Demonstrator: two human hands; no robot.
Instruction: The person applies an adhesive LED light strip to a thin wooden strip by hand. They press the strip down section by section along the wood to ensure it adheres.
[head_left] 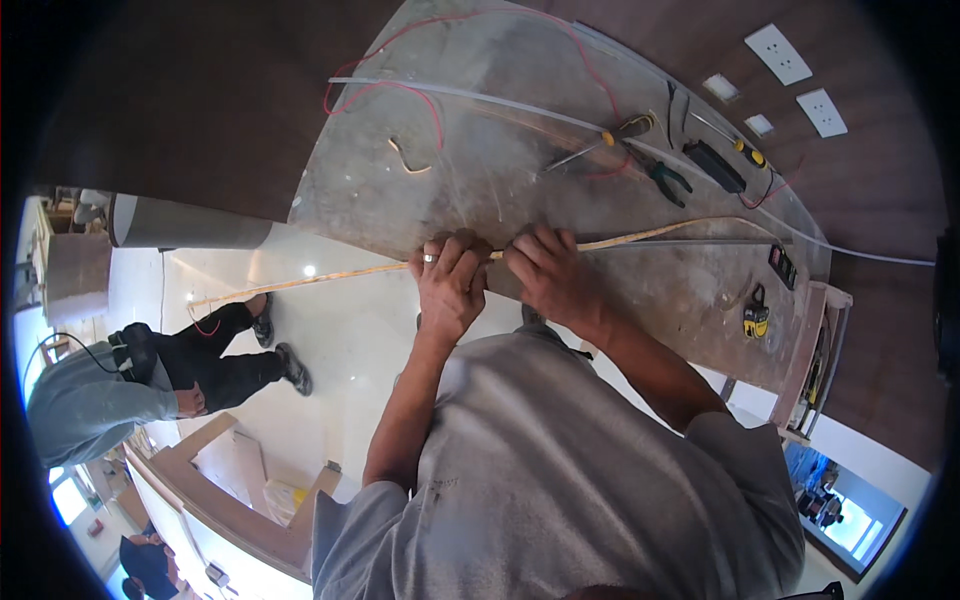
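Observation:
A long tan-yellow wrapped cable (330, 276) runs across the near part of the worn board, its left end hanging past the board's edge with a thin red wire showing at the tip. My left hand (452, 283) is closed around its middle and wears a ring. Close beside it, my right hand (548, 280) grips the same cable, fingers curled over it. To the right, the cable continues over the board and bends toward the far right corner. Palms and thumbs are mostly hidden.
On the board (480, 190) lie a yellow-and-black screwdriver (607, 138), green-handled pliers (668, 184), a black box (714, 166), red wire (590, 66) and a yellow tape measure (755, 316). Sockets (778, 54) sit on the brown panel. Another person (130, 375) stands at left.

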